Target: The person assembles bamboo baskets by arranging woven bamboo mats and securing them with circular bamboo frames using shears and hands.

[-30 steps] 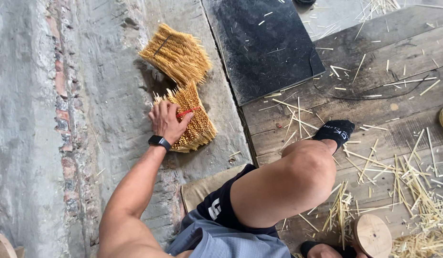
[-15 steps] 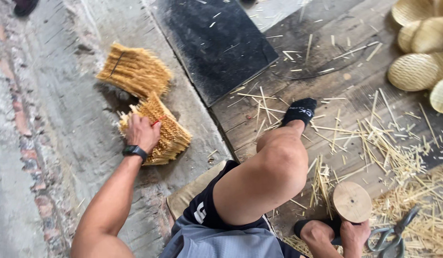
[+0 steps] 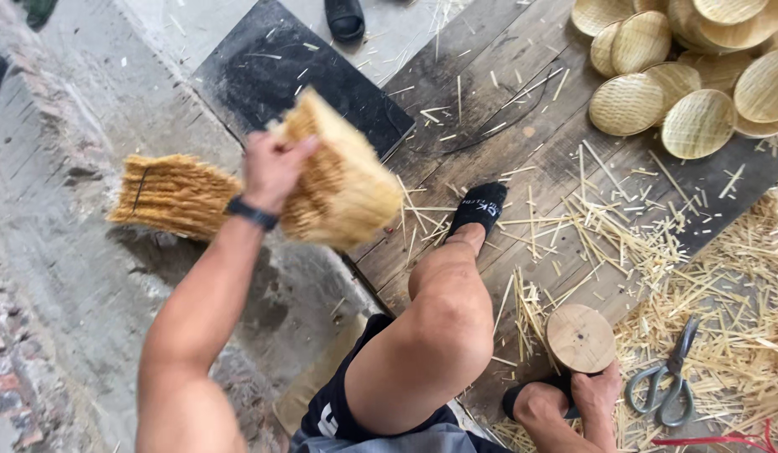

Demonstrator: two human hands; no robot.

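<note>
The left hand (image 3: 271,168) is closed around a bundle of straw strips (image 3: 343,189), fingers wrapped over its top end, and holds it off the ground above the edge where the concrete floor (image 3: 87,277) meets the wooden platform (image 3: 523,109). The bundle is blurred, fanned out below the grip. A black wristband (image 3: 251,213) sits on that wrist. Just behind the hand, a second bundle (image 3: 172,195) lies flat on the concrete. A black mat (image 3: 288,75) lies beyond both, at the platform's far left corner, with a black sandal (image 3: 345,17) past it.

The right hand (image 3: 597,394) rests low at the platform's near edge, fingers curled against a round wooden disc (image 3: 581,337); how firmly it grips I cannot tell. Scissors (image 3: 667,379) lie just beside it on loose straw scraps (image 3: 724,319). The person's foot in a black sock (image 3: 479,206) is planted mid-platform. Woven round trays (image 3: 682,75) are stacked at the far right corner.
</note>
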